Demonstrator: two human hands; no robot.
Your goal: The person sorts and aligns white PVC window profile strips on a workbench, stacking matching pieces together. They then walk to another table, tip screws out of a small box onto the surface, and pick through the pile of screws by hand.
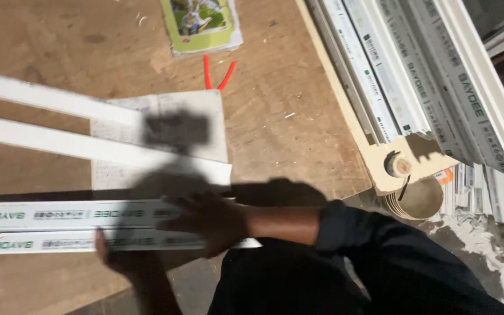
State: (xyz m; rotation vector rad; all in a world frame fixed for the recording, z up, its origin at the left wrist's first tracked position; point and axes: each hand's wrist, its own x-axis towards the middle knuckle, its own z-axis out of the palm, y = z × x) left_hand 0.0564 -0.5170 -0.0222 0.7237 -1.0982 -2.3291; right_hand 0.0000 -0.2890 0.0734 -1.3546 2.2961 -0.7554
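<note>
Two long white plastic profiles lie side by side along the near edge of the wooden table [287,122], the upper profile [59,214] above the lower profile [42,242]. My right hand [208,223] rests flat across their right ends, fingers spread and pointing left; its dark sleeve comes in from the right. My left hand [118,256] comes up from below the table edge and grips the lower profile, thumb over its top face. The hands are blurred and in shadow.
Two more white strips [48,99] [59,143] lie slanted above, partly over a sheet of paper [211,114]. A green booklet [202,23] and red wires [217,76] lie further back. At right, several white profiles [438,76] are stacked on a cream board [374,157], with a cardboard roll [421,198] below.
</note>
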